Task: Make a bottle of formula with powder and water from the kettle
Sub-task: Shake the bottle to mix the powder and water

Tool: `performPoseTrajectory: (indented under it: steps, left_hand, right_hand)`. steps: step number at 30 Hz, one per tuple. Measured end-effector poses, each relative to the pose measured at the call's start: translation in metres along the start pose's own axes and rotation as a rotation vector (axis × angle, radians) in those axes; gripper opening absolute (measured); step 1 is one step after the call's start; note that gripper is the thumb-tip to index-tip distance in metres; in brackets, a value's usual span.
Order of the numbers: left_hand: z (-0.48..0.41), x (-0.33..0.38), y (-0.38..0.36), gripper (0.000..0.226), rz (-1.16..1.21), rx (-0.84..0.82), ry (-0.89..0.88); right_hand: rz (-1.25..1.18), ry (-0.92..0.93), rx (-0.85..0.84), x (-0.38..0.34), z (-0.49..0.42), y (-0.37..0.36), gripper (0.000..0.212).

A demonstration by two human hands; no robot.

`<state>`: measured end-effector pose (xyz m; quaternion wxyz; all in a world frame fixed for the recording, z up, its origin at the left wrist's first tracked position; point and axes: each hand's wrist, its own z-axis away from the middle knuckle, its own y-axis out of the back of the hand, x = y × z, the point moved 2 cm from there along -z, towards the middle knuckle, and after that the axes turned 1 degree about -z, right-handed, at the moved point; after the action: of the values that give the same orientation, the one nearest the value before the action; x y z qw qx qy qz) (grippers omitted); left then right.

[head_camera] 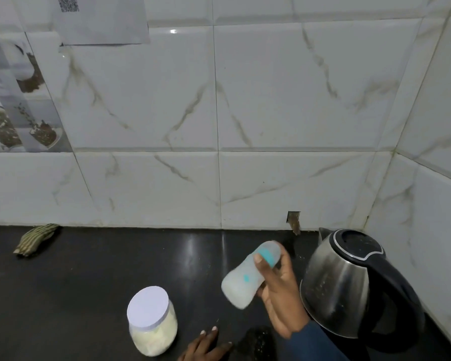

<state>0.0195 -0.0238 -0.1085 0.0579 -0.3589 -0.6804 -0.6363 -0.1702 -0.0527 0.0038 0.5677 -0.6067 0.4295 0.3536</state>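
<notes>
My right hand (279, 290) grips a baby bottle (248, 276) above the black counter, thumb across its side. The bottle is tilted, its teal collar and clear cap pointing up and to the right, its body milky white and motion-blurred. A clear jar of pale formula powder (153, 325) with a white lid stands on the counter to the left of the bottle. A steel kettle (349, 287) with a black lid and handle stands right of my hand, lid closed. My left hand (206, 345) rests with straight fingers on the counter at the bottom edge, partly out of view.
The black counter (89, 282) meets a white marble-pattern tiled wall (219, 113) at the back and right. A striped green and tan object (35, 239) lies at the back left. A dark speckled patch (258, 342) lies on the counter near my left hand.
</notes>
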Motion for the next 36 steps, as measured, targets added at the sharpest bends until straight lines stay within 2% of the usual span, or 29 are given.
performPoseTrajectory:
  steps: [2, 3, 4, 6, 7, 9, 10, 12, 14, 15, 18, 19, 22, 23, 24, 26, 27, 28, 31, 32, 35, 36]
  left_hand:
    - [-0.003, 0.004, 0.001, 0.029, -0.185, -0.054, 0.061]
    - [-0.003, 0.002, -0.002, 0.035, -0.048, -0.112, 0.129]
    - [-0.006, 0.003, 0.008, 0.043, 0.068, -0.207, 0.221]
    - [0.001, 0.01, 0.008, 0.062, -0.198, -0.099, 0.097]
    - [0.006, 0.015, 0.0, 0.065, -0.206, -0.144, 0.112]
    - [0.01, 0.02, 0.007, 0.056, -0.19, -0.27, 0.146]
    - [0.011, 0.019, 0.009, 0.056, -0.198, -0.278, 0.141]
    - [0.013, 0.017, 0.009, 0.057, -0.203, -0.262, 0.141]
    - [0.02, 0.025, 0.01, 0.056, -0.206, -0.256, 0.159]
    - [0.022, 0.026, 0.009, 0.055, -0.194, -0.243, 0.174]
    - [0.023, 0.023, 0.009, 0.053, -0.182, -0.254, 0.201]
    - [0.024, 0.021, 0.008, 0.053, -0.17, -0.248, 0.202]
    - [0.022, 0.023, 0.007, 0.053, -0.174, -0.25, 0.2]
    - [0.022, 0.023, 0.006, 0.053, -0.174, -0.25, 0.204]
    - [0.022, 0.023, 0.006, 0.052, -0.18, -0.25, 0.206]
    - [0.022, 0.02, 0.007, 0.051, -0.197, -0.258, 0.2]
    - [0.022, 0.018, 0.007, 0.051, -0.202, -0.259, 0.196]
    - [0.022, 0.018, 0.008, 0.051, -0.203, -0.261, 0.193]
    - [0.021, 0.02, 0.008, 0.052, -0.194, -0.261, 0.192]
    - [0.021, 0.021, 0.007, 0.052, -0.194, -0.258, 0.194]
    - [0.022, 0.019, 0.008, 0.052, -0.201, -0.267, 0.189]
    - [0.022, 0.017, 0.009, 0.051, -0.202, -0.268, 0.186]
  right_hand:
    - [0.189, -0.038, -0.126, 0.001, -0.002, 0.0, 0.074]
    - [0.198, -0.074, -0.179, -0.001, -0.001, -0.003, 0.078]
    - [0.198, -0.078, -0.172, -0.003, -0.001, -0.005, 0.079]
    - [0.106, -0.084, -0.075, -0.002, -0.004, -0.003, 0.076]
    - [0.096, -0.087, -0.059, 0.0, -0.004, -0.003, 0.073]
    - [0.218, -0.107, -0.143, 0.0, -0.002, -0.005, 0.072]
    - [0.277, -0.11, -0.182, 0.0, -0.001, -0.007, 0.073]
    - [0.2, -0.084, -0.098, -0.005, -0.001, -0.007, 0.071]
    - [0.001, -0.091, 0.04, -0.007, -0.005, -0.003, 0.06]
    - [-0.007, -0.089, 0.053, -0.008, -0.004, -0.003, 0.054]
    - [0.2, -0.171, -0.142, -0.009, 0.004, -0.006, 0.06]
    - [0.233, -0.135, -0.148, -0.009, 0.005, -0.006, 0.062]
    - [-0.05, -0.086, 0.069, -0.01, -0.002, -0.007, 0.046]
    - [-0.076, -0.058, 0.089, -0.009, -0.001, -0.008, 0.044]
    - [-0.024, -0.051, 0.028, -0.008, 0.001, -0.011, 0.047]
    - [0.251, -0.084, -0.266, -0.004, 0.011, -0.018, 0.061]
    - [0.356, -0.07, -0.337, -0.003, 0.015, -0.022, 0.066]
    - [0.385, -0.028, -0.317, -0.002, 0.013, -0.021, 0.067]
    - [0.147, 0.067, 0.042, -0.007, 0.003, -0.014, 0.06]
    - [0.173, 0.081, 0.051, -0.006, 0.002, -0.011, 0.06]
    - [0.379, -0.044, -0.262, -0.001, 0.013, -0.015, 0.066]
    - [0.358, 0.006, -0.233, -0.001, 0.013, -0.015, 0.064]
